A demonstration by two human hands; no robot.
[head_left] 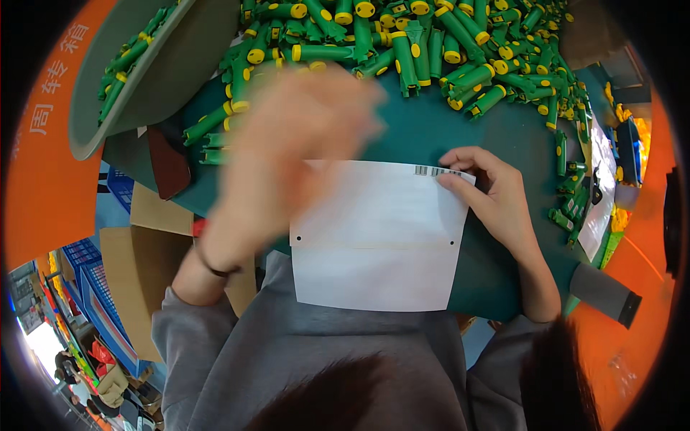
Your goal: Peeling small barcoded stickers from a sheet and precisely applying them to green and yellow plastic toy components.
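A white sheet of paper (374,276) with a barcode at its top right corner and two black dots lower down hangs over the near edge of the green table. My right hand (499,190) pinches that top right corner between thumb and fingers. Over the sheet's upper left, my left hand (298,126) is raised and smeared by motion. Its fingers cannot be made out, nor whether they hold anything. Beyond both hands lies a heap of green plastic tubes (410,61) with yellow ends.
A grey-green bin (169,86) holding more tubes leans at the far left. An open cardboard box (129,287) and blue crates (93,276) stand below left. On the right are a dark grey cylinder (604,293) and a white sheet (598,197). A dark red object (170,165) lies near the bin.
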